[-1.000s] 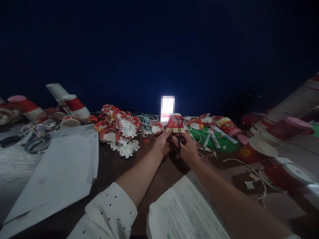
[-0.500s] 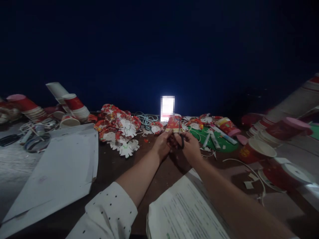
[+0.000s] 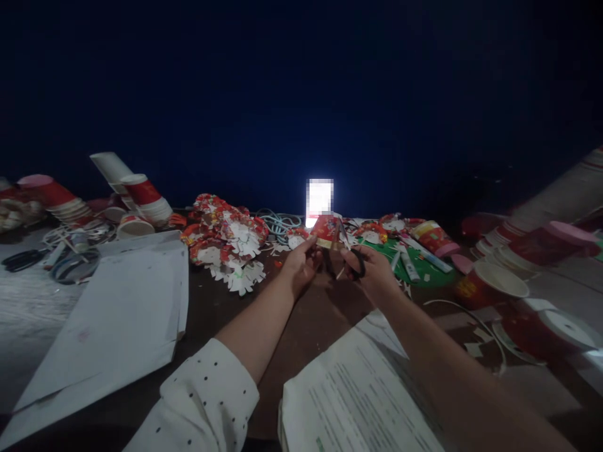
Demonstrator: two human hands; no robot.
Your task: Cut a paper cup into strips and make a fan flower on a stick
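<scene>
Out in front of me, my left hand (image 3: 301, 263) grips a red paper cup (image 3: 328, 230) with a yellow band, its fingers closed around the lower left side. Black-handled scissors (image 3: 359, 262) are in my right hand (image 3: 374, 270), fingers closed through the handles. Their blades reach up along the cup's right side; whether they touch the paper I cannot tell. Just behind the cup stands a bright lit screen (image 3: 319, 199). A pile of cut red and white paper flowers (image 3: 240, 242) lies left of my left hand.
White sheets (image 3: 127, 307) cover the left side, and a printed paper stack (image 3: 353, 389) lies near me. Stacked paper cups (image 3: 146, 198) stand back left. A green mat (image 3: 431, 276) holds tubes and scraps. More cups (image 3: 494, 282) and a white cord (image 3: 452, 303) are at right.
My right hand has moved right with the scissors, away from my left hand, and their blades now slant apart from the cup's middle. The cup has tilted slightly in my left hand.
</scene>
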